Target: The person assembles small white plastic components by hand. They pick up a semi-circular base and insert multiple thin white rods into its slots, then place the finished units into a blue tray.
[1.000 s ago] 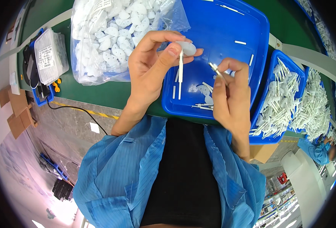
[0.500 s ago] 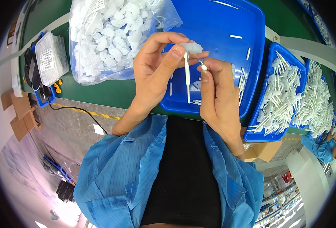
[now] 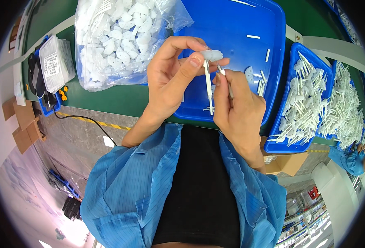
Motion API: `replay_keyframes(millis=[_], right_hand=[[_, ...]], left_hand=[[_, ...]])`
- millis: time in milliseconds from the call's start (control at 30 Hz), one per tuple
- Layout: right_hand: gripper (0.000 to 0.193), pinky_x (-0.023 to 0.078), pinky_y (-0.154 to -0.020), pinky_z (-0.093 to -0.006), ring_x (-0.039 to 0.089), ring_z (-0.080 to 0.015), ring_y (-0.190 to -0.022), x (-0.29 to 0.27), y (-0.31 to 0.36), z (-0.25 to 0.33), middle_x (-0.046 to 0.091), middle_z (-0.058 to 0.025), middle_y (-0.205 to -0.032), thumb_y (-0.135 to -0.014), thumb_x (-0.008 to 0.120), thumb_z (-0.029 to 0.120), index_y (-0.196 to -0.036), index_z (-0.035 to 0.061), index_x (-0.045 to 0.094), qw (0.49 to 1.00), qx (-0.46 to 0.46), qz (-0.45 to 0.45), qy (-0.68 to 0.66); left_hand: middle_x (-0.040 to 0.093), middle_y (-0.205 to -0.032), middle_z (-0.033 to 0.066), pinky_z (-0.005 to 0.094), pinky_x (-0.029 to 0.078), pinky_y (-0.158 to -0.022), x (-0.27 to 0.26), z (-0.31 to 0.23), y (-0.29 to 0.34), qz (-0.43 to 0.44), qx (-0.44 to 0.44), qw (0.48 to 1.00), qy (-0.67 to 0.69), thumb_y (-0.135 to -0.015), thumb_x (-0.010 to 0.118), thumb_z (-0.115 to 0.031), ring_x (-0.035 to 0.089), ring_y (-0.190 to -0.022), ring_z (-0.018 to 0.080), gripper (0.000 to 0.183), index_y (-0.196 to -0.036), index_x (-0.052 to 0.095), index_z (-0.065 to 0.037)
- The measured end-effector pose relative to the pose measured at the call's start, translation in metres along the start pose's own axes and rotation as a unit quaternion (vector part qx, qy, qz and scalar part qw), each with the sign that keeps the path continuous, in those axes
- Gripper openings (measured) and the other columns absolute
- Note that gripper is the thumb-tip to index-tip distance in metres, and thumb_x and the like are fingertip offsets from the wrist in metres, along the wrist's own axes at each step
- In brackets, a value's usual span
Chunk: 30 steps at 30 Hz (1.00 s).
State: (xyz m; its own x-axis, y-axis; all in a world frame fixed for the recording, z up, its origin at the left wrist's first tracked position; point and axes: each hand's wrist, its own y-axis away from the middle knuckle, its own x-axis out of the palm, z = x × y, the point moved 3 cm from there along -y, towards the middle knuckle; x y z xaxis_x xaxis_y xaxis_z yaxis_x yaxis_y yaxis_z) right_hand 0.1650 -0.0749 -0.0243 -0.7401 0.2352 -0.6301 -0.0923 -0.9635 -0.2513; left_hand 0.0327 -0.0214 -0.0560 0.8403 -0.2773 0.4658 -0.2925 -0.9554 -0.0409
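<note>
My left hand (image 3: 170, 74) pinches a translucent white plastic disc (image 3: 212, 55) between thumb and fingers above a blue tray. From the disc's underside a thin white rod (image 3: 208, 84) hangs down. My right hand (image 3: 240, 105) is closed on a small white rod-like piece (image 3: 222, 72) with a thin grey tip, its upper end close under the disc. Whether that tip touches the disc, I cannot tell. Most of this piece is hidden by my right fingers.
The blue tray (image 3: 232, 25) holds several loose white rods and a disc piece (image 3: 249, 74). A clear bag (image 3: 124, 41) of white discs lies at the left. Blue bins (image 3: 283, 144) of rod-and-disc assemblies stand at the right. A person in blue (image 3: 350, 160) is at the far right.
My right hand has turned, and the small piece in its fingers has come nearer the disc. The disc and hanging rod have shifted slightly to the right with my left hand.
</note>
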Motion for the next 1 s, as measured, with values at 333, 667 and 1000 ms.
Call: replay_keyframes(millis=[333,667,1000], right_hand=[[0.005,0.041,-0.042,-0.0294,0.060,-0.0196,-0.045,-0.014,-0.010,0.009,0.057,-0.0082,-0.056,-0.093,0.061,0.005,-0.091,0.0014,0.058,0.983,0.116,0.086,-0.113],[0.010,0.046,-0.057,-0.0270,0.063,-0.0126,-0.066,-0.001,0.000,-0.011,0.065,-0.0082,-0.078,-0.099,0.056,0.010,-0.101,0.0009,0.060,0.903,0.131,0.141,-0.385],[0.016,0.046,-0.044,-0.0320,0.060,-0.0200,-0.047,-0.014,-0.006,0.002,0.061,-0.0073,-0.061,-0.087,0.070,0.005,-0.100,0.0003,0.062,0.989,-0.084,0.019,-0.118]], left_hand=[[0.057,-0.111,0.0150,0.0364,0.056,-0.090,-0.004,0.002,0.000,0.075,0.112,0.988,-0.080,-0.088,0.064,0.005,0.068,-0.103,0.0253,0.024,-0.110,0.055,0.005],[0.063,-0.105,0.0177,0.0305,0.058,-0.081,-0.007,-0.025,-0.003,0.099,0.094,0.985,-0.107,-0.082,0.073,0.006,0.070,-0.097,0.0250,0.023,-0.102,0.062,0.007],[0.061,-0.106,0.0184,0.0355,0.060,-0.088,0.000,-0.010,0.002,0.075,0.108,0.991,0.026,-0.077,0.076,0.008,0.067,-0.101,0.0301,0.025,-0.100,0.065,0.009]])
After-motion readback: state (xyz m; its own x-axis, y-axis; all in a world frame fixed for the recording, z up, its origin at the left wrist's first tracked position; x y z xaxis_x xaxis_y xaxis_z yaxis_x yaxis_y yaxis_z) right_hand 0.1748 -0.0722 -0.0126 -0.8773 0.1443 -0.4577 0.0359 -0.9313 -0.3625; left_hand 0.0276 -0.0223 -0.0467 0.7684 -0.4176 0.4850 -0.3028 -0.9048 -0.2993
